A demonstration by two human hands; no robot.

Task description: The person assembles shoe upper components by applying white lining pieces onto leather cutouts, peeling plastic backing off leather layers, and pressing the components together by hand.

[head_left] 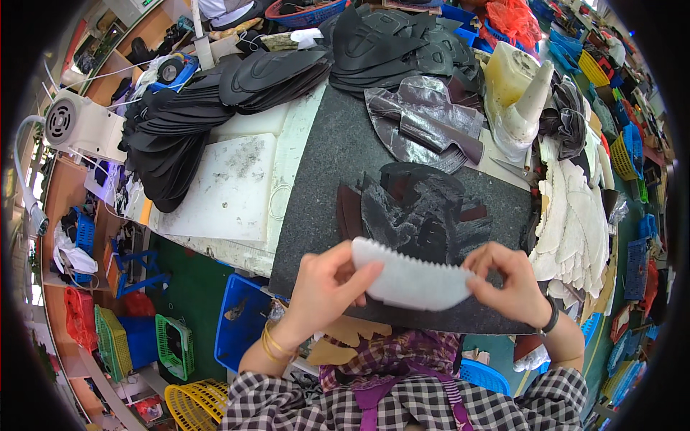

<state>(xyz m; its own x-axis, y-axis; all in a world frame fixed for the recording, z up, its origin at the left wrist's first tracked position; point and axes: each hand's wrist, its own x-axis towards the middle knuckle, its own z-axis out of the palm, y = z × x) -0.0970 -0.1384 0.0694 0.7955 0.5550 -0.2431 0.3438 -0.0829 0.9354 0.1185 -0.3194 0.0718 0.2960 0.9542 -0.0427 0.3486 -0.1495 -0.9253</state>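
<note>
With forearms angled inward, left hand [325, 286] and right hand [509, 286] each hold, in a narrow thumb-and-finger grip, one end of a thin, white, zigzag-edged strip [410, 277] above the speckled table's [305, 223] near edge.

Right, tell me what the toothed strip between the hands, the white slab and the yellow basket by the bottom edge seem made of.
Toothed strip: perhaps felt-like fabric or thin leather, matte pale grey; it bends gently, but its fibre is unclear.
White slab: likely hard plastic, dull; flat, straight-edged and darkly smudged.
Yellow basket: almost surely moulded plastic, given its regular open lattice and even colour.
</note>
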